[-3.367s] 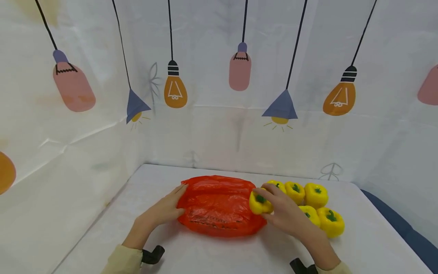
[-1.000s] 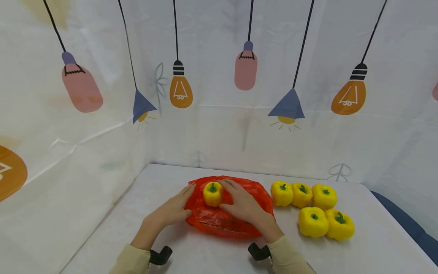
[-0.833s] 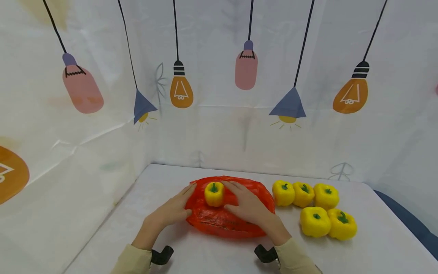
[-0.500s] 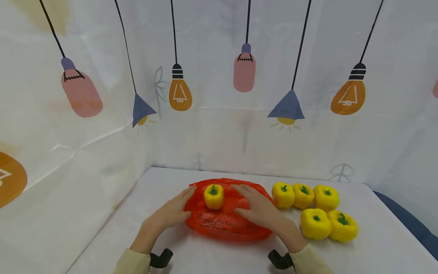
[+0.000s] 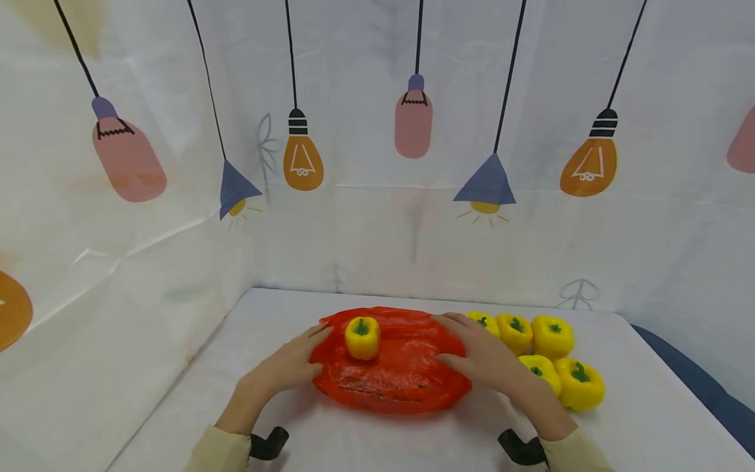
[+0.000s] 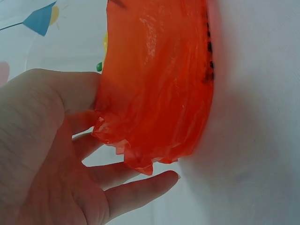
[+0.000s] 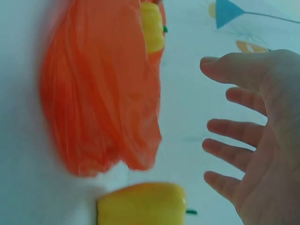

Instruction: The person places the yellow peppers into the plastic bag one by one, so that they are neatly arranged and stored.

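A yellow bell pepper (image 5: 362, 339) with a green stem sits upright on the left part of the red plastic bag (image 5: 407, 367) on the table. At the bag's left end, my left hand (image 5: 283, 364) touches its edge with thumb and fingers spread. The left wrist view shows that thumb meeting the bag (image 6: 154, 84), with the lower fingers extended beyond it. My right hand (image 5: 486, 354) hovers at the right end, fingers apart and holding nothing. The right wrist view shows a gap between those fingers and the bag (image 7: 98, 93); a pepper (image 7: 152, 28) shows at its top edge.
Several yellow bell peppers (image 5: 552, 337) stand in two rows on the right of the white table (image 5: 389, 446), some partly behind my right hand. A dark blue surface (image 5: 696, 387) lies beyond the right edge. A white lamp-print sheet (image 5: 366, 242) hangs behind.
My right hand has carried a yellow bell pepper leftward onto the bag, let go of it and drawn back to the right. My left hand stays at the bag's left end.
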A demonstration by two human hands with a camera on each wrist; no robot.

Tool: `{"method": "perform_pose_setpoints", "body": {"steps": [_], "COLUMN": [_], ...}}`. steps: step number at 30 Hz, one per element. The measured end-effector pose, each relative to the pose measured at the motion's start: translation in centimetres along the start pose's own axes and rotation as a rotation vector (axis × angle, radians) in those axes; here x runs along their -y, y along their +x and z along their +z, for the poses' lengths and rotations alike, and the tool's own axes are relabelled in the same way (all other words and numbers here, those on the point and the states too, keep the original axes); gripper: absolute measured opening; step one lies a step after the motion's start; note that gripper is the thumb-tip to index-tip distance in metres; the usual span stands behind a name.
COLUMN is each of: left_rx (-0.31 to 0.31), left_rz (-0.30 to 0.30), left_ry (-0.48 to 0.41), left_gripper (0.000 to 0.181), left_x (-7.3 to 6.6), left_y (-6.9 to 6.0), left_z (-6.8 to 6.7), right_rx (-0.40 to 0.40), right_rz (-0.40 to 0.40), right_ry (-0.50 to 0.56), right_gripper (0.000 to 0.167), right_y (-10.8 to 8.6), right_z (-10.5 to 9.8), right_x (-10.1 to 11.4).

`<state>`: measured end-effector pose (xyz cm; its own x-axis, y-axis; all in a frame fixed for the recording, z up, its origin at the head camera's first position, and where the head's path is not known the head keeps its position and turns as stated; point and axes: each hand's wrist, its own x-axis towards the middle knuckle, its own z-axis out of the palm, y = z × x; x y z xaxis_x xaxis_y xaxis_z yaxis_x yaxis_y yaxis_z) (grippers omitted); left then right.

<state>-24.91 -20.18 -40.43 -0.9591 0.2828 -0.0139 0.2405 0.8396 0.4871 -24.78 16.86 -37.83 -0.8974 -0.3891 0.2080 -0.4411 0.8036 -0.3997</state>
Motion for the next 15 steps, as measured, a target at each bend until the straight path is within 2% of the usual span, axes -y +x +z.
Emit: {"method": "perform_pose_setpoints", "body": {"steps": [4,11,15], "left_rx": [0.003,0.010,0.012], "left_rz": [0.009,0.008,0.001], "left_ry": [-0.001,-0.014,-0.028], "left_gripper": [0.068,0.069,0.070], "left_x": [0.4,0.9,0.9], "left_y": [0.1,0.5,0.6], "left_z": [0.0,0.2,0.4], "right_rx": [-0.018,0.005,0.011], "right_rz": [0.023,0.088,0.112], "right_ry": [-0.019,-0.024,-0.062], "right_gripper": [0.064,0.063,0.063], "right_y": [-0.9,-3.0,-4.2], "right_z": [-1.1,-3.1,-4.1], "right_x": [-1.3,-3.5,-4.9]}}
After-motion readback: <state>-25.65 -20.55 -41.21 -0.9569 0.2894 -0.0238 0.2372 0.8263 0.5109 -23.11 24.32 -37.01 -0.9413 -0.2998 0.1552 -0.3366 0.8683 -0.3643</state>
